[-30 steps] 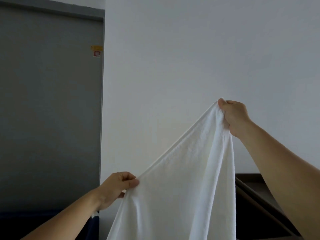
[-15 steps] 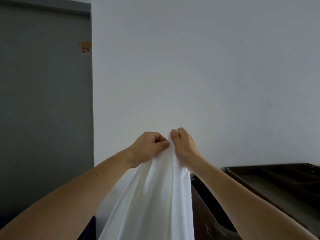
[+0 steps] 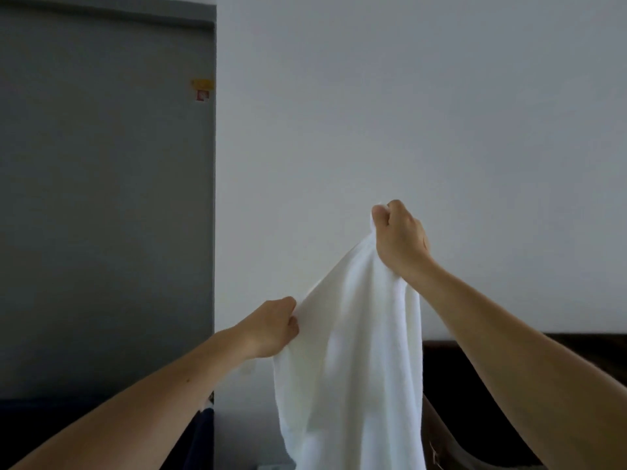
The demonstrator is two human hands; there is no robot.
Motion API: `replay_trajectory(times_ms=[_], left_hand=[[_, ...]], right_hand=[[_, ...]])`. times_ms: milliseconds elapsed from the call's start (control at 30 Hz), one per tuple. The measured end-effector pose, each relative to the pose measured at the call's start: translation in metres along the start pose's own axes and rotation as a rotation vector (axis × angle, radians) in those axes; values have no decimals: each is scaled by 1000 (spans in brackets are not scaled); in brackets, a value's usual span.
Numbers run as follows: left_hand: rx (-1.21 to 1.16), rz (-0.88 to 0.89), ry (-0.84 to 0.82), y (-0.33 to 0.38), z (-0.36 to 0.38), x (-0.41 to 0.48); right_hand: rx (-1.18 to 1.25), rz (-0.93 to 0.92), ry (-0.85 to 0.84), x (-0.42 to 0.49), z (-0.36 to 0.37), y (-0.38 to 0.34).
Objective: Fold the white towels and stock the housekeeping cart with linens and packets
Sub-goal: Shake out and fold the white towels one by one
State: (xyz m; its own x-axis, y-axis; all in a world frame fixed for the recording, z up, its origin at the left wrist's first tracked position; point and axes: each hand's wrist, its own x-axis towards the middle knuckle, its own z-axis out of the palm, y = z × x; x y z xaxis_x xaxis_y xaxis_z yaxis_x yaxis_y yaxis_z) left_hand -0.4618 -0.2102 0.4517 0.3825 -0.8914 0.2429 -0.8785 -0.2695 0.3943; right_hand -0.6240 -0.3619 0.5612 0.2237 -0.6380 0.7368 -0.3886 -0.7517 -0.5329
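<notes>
- The right hand (image 3: 400, 237) is raised high in front of the white wall (image 3: 407, 130), with its fingers (image 3: 381, 212) curled tight into a fist around the top of a white towel (image 3: 349, 368).
- The left hand (image 3: 271, 329) sits lower and to the left, its fingers closed in a pinch on the towel's left edge.
- Between the two hands the towel's upper edge runs as a slanted line, rising from the left hand to the right hand.
- Below the hands the towel hangs free in the air in soft vertical folds, and its lower end passes out of the bottom of the view.
- Both forearms are bare and reach up from the lower corners of the view.
- A grey door (image 3: 101, 215) fills the left side, with a small yellow and red sticker (image 3: 203, 89) near its right edge.
- A dark cart (image 3: 475, 418) shows behind the towel at the lower right, partly hidden by the right forearm; what it holds cannot be made out.
- A bit of dark blue cloth (image 3: 203, 432) shows low down beside the left forearm.
</notes>
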Motion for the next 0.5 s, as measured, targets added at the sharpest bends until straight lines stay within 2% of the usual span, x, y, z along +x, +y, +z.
replay_trajectory(times_ms=[133,233,367,500], left_hand=[[3,-80,78,-22,7,-8],[79,-56,189,-34,16,-15],[98,158,300,-56,33,-24],[223,371,293,-74,40,-23]], right_hand=[[-33,-12,32,15,-5,-3],[-46,2,50,25,-10,-3],[-10,32,75,37,-20,1],[3,81,80,44,-26,9]])
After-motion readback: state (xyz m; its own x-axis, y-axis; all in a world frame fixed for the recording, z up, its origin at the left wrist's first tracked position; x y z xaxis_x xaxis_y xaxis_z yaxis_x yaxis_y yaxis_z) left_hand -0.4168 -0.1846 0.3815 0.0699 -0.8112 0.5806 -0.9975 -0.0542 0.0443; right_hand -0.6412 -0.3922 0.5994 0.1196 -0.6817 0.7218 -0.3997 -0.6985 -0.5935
